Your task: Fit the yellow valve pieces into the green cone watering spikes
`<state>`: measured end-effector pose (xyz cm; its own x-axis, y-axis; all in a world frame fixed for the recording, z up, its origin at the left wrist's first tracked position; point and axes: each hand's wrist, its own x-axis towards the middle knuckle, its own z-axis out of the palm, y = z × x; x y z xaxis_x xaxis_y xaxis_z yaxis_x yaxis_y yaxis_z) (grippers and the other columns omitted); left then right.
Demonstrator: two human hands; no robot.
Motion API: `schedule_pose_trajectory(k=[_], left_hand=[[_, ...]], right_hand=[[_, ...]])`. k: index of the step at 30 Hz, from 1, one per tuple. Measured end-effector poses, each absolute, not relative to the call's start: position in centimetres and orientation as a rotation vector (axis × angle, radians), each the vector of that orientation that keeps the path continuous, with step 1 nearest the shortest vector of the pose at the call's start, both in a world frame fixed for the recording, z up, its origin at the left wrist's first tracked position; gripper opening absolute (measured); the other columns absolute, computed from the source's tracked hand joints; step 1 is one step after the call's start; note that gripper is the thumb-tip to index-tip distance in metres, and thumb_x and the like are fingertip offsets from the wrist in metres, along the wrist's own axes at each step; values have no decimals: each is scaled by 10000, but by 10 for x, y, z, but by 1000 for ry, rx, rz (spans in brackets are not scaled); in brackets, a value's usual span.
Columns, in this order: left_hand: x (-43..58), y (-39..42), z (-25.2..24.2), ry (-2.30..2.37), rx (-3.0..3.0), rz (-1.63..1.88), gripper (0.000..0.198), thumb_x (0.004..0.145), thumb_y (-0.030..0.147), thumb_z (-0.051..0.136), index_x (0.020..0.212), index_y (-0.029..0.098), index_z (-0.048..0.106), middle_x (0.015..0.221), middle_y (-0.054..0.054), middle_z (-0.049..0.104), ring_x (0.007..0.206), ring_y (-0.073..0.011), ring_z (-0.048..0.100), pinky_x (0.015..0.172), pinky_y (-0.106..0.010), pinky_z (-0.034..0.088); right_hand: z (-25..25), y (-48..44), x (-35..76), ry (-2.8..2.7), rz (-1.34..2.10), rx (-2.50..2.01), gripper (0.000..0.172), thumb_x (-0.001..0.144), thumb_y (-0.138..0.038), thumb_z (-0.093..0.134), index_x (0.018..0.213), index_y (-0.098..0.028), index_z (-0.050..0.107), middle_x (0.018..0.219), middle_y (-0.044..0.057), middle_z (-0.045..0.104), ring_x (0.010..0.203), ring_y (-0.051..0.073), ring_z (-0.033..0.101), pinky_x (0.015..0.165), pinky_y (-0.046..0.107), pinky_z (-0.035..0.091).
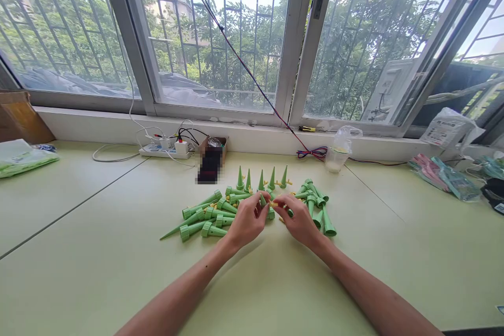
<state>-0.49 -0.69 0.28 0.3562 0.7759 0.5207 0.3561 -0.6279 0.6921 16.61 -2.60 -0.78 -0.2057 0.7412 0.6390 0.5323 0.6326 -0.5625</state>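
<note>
Fingers closed, my left hand holds a green plastic spike with its tip pointing up. Close beside it, my right hand pinches a small yellow valve against the spike's side; whether the two are joined is hidden by my fingers. Several green spikes stand upright behind my hands, among them one with a yellow piece at its base. To the left lies a pile of green spikes with ribbed caps. A smaller heap of green spikes lies just right of my right hand.
A power strip with plugs and cables sits at the back, near a small open box. Farther right are a coiled cable, a plastic cup and bagged items. A cardboard box stands far left below the windows.
</note>
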Motion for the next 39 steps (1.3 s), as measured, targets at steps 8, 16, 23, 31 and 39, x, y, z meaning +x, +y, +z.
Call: schedule_pose_trajectory(k=[8,16,23,31,39], left_hand=[[-4,-8,3,978,2175,1213,109,880,215,484,907,182,583,708,12,584,561,-96,487,530,-203,387],[-4,-8,2,984,2218,1204,105,882,209,476,875,185,578,733,4,579,577,-101,473,546,-211,385],[-4,-9,1,979,2229,1219,103,875,190,482,870,189,585,744,1,591,581,-105,485,553,-217,393],[-3,-9,0,977,2214,1264,108,867,182,486,862,188,594,766,-9,611,589,-107,501,551,-215,399],[-4,-8,-1,996,2227,1235,105,885,198,471,870,187,574,737,0,589,583,-105,488,562,-220,394]], right_hand=[[-10,-24,166,-1877,304,-1013,133,941,-263,506,902,-192,611,814,38,623,702,161,556,646,262,442],[-11,-24,166,-1882,298,-1044,174,955,-278,486,894,-189,622,812,36,635,690,156,557,656,265,447],[-13,-23,167,-1888,303,-1065,228,968,-307,462,862,-191,627,790,32,645,682,159,569,647,269,449],[-11,-25,166,-1882,327,-1057,191,951,-318,488,930,-186,624,788,34,642,686,160,575,640,270,470],[-13,-23,167,-1885,286,-1026,152,938,-296,506,927,-190,615,813,43,643,692,164,579,666,281,475]])
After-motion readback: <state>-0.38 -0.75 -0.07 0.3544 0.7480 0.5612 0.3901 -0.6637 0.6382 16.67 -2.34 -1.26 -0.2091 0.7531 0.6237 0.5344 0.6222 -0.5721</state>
